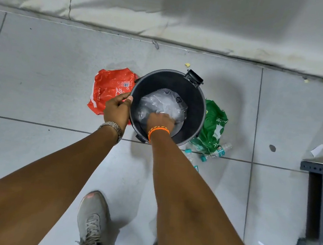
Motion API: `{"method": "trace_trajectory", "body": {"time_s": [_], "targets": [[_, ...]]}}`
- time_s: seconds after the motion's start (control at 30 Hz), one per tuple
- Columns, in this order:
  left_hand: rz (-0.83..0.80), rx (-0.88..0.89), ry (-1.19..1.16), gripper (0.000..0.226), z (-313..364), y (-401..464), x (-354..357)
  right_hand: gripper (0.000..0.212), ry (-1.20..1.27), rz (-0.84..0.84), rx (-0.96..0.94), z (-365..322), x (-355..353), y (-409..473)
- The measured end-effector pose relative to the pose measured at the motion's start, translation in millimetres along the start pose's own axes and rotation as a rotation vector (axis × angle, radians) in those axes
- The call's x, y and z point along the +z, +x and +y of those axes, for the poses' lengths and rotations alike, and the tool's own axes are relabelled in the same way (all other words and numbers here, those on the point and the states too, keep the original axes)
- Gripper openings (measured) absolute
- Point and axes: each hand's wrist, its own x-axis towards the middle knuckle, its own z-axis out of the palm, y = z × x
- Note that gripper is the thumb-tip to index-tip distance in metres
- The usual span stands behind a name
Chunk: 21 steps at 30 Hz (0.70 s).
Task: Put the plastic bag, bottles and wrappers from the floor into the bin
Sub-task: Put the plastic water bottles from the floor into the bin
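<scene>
Wrappers (110,89) flank bin (198,98); right hand (161,120) pressing plastic bag (164,103) inside

Bright even overhead light washing the grey floor tiles (43,71), soft shadow pooling right of the bin (201,114), wide-angle bending at frame edges, slight overall softness

left wrist: silver metal watch (114,128) | right wrist: orange braided bands (159,130) | grey laced sneaker (93,219)
</scene>
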Motion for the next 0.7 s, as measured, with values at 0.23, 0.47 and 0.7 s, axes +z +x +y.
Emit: {"method": "trace_trajectory", "body": {"time_s": [0.23,0.47,0.7], "targets": [[-0.038,0.020,-0.003,0.029,-3.7,1.0,-2.9,0.035,0.531,0.129,-0.029,51.1,-31.4,-29.8],[-0.029,0.055,0.020,0.030,-9.9,0.9,-0.6,0.020,0.842,0.607,0.540,172.1,31.4,-90.1],[0.175,0.045,-0.061,0.025,-15.8,-14.0,-0.6,0.069,0.448,-0.029,0.445,146.2,151.0,-49.1]]}}
